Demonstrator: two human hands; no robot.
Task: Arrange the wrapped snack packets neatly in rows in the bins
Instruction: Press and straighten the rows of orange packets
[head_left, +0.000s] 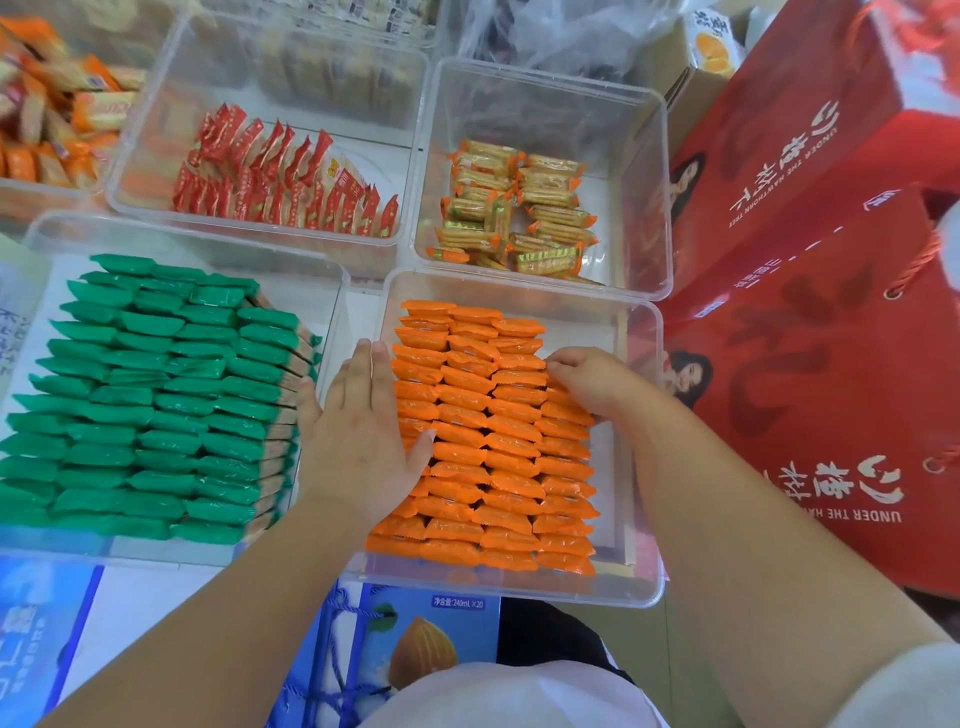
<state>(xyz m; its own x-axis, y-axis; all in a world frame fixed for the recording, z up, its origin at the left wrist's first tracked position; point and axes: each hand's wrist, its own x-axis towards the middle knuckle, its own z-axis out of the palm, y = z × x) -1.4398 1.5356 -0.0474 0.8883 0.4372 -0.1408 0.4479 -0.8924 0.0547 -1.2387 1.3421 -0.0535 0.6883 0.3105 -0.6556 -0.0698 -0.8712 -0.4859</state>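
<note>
Squaring up the orange rows w/ both hands.

We lay our left hand (358, 415) flat, fingers straight & together, along the left edge of the orange foil-wrapped snack packets (498, 457), prob. as a stop so the block can't slide while the other side gets worked. Our right hand (587, 379) is curled over the packets at the far end of the rightmost col., which is shorter than the rest. It looks like we're seating one there. The packets sit in the clear rectangular plastic bin (519, 590) nearest us, approx. four cols, stood on edge, overlapping like shingles, glossy, crimped ends up. There's a gap along the bin's right wall & at the far end. Green foil-wrapped packets (156, 395) fill the bin to the left.
</note>
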